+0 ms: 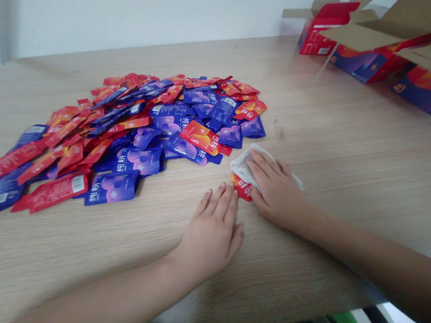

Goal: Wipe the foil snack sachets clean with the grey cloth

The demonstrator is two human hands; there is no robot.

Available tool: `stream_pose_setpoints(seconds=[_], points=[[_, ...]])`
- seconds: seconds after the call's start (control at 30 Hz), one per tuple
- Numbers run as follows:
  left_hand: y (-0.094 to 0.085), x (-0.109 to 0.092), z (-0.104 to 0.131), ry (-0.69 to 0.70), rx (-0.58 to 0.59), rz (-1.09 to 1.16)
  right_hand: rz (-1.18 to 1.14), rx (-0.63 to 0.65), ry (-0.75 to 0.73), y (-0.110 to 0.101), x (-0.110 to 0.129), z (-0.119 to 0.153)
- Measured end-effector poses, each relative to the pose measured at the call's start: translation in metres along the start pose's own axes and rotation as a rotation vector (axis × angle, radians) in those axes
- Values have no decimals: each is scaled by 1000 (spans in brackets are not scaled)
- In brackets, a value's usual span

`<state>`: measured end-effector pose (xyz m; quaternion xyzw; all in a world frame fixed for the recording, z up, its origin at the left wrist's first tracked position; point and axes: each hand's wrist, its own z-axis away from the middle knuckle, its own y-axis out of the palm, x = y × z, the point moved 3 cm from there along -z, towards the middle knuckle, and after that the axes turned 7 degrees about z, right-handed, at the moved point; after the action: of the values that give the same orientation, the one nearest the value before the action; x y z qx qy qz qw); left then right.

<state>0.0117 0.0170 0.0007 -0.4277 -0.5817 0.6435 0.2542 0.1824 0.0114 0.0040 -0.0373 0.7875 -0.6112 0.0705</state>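
A red and orange packet [242, 188] lies on the wooden table, partly covered by a folded white cloth [242, 168]. My right hand [274, 188] presses on the cloth, fingers bent over it. At the packet's left edge, my left hand [213, 228] rests palm down with its fingers stretched out and fingertips touching the packet. Beyond both hands spreads a large heap of red packets [59, 192] and blue packets [112, 187]; one red and orange packet [201, 136] lies on the near right side of that heap.
Open cardboard boxes stand at the right: a small red one [314, 38] at the back, a blue and red one [362, 61] in front of it, and another [424, 93] at the right edge. A pale wall [146, 14] rises behind the table [94, 256].
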Motion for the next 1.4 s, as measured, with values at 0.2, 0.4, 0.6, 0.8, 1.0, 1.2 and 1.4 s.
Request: stream_pose_setpoints(seconds=[0.2,0.4,0.6,0.8,1.0,1.2,1.4], points=[[-3,-2,-1,-1,-23,4,-100,26,-154,-7,30,6],[-4,-2,-1,7,-37,9,-138,35,-137,-7,29,6],[0,0,0,4,-10,-7,-133,22,-122,-5,20,6],[0,0,-1,0,20,-24,-90,9,-61,0,6,3],[-1,0,-2,-1,19,-44,-102,-23,123,13,-38,-8],[-11,-8,-24,-48,-53,-68,-222,-110,200,31,-92,-30],[2,-13,-71,95,-55,-55,-178,-136,157,43,-109,-33]])
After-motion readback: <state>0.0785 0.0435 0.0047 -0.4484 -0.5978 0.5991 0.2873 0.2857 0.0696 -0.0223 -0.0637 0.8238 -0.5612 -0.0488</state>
